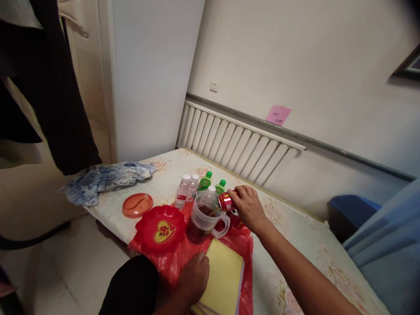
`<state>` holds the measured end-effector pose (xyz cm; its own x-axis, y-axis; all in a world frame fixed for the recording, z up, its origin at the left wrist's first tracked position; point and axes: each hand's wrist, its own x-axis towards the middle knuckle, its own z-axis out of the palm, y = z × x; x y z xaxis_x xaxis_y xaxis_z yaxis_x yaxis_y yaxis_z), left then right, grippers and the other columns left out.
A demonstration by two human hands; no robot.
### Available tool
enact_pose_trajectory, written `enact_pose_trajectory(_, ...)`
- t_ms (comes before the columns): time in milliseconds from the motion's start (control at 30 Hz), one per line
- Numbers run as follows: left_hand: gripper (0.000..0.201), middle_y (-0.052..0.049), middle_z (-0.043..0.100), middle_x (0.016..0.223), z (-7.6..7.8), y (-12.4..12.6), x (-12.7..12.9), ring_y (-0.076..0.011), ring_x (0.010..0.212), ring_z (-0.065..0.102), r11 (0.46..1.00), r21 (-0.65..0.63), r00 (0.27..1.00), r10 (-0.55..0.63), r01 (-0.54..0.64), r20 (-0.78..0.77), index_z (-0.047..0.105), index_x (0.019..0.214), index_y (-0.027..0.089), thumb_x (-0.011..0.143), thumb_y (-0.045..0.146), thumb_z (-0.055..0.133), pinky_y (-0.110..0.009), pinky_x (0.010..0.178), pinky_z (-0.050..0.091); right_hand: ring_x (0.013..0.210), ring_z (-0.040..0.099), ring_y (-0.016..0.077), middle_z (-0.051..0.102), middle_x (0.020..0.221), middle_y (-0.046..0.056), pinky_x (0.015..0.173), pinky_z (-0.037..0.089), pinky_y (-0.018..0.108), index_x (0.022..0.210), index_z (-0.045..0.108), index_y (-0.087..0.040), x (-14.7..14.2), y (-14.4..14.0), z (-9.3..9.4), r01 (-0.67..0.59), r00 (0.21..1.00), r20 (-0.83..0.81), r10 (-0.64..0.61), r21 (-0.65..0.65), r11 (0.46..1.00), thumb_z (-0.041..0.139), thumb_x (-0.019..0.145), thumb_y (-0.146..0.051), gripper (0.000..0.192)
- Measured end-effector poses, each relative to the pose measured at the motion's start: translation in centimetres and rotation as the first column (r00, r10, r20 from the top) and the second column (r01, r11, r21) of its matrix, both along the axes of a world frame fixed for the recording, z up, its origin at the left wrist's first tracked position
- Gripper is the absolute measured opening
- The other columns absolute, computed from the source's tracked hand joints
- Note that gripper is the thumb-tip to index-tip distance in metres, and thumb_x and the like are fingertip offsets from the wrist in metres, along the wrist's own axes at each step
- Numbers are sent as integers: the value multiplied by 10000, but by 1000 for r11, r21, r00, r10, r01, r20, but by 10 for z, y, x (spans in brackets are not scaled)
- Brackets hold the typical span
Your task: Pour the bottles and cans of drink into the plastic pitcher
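Observation:
My right hand [251, 208] is wrapped round a red drink can [225, 201], tipped sideways over the mouth of a clear plastic pitcher [197, 218]. Liquid runs from the can into the pitcher, which holds a dark brown drink. The pitcher's handle [223, 225] points right, below the can. Close to the table's near edge, my left hand [196, 278] rests with its fingers curled in, beside a yellow notebook [226, 271]. Whether anything is inside those fingers is hidden. More red packaging [236, 218] shows behind the handle, partly covered by my right hand.
Behind the pitcher stand white-capped bottles [182, 194] and green-capped bottles [205, 181]. Left of it lie a red scalloped tray [149, 227] and an orange round dish [131, 205]. A red plastic sheet [167, 264] is underneath. Blue-patterned cloth [111, 179] lies at the far left.

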<state>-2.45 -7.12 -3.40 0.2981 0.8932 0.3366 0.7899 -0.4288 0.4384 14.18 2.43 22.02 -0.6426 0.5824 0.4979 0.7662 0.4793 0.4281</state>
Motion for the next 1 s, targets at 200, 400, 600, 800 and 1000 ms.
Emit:
enact_pose_trajectory(200,221,-80,619,930,-3,0,-1,-214,859,584,1000,-7,1000,1,-1,-1,590,872,184,924,111,388,-357,804,489,1103,446,314,583,1164,139,985,347,490,1288,570,-243,-7,0,6,6,997,73,-8,23,1000,550,908,-198,383)
enact_pose_trajectory(400,208,-81,615,936,-2,0,0,-214,866,580,1000,-21,1000,-1,1,2,589,871,177,919,105,399,-360,818,481,1108,446,310,599,1160,145,999,336,499,1265,587,-224,-14,-3,13,-4,992,126,2,23,1000,535,922,-201,347)
enact_pose_trajectory(600,207,-79,612,943,-3,1,0,-223,871,581,999,-36,1000,-1,1,-11,590,876,175,923,108,400,-377,814,492,1130,441,298,604,1176,142,1016,321,483,1271,577,-215,-17,-4,16,9,985,174,-15,34,999,512,944,-218,333)
enact_pose_trajectory(800,220,-78,614,940,2,0,-1,-221,878,581,999,-45,1000,-8,7,-21,596,876,178,923,111,392,-374,825,500,1130,436,298,604,1171,142,1011,317,477,1268,575,-216,-18,-3,17,5,980,201,-13,41,999,500,949,-219,327)
enact_pose_trajectory(1000,226,-81,618,954,5,-1,-2,-220,878,589,998,-57,1000,-8,7,-28,597,886,173,927,115,383,-378,827,507,1119,432,304,602,1163,141,1011,307,478,1268,573,-210,-18,-2,17,2,975,220,-13,52,999,498,948,-215,328)
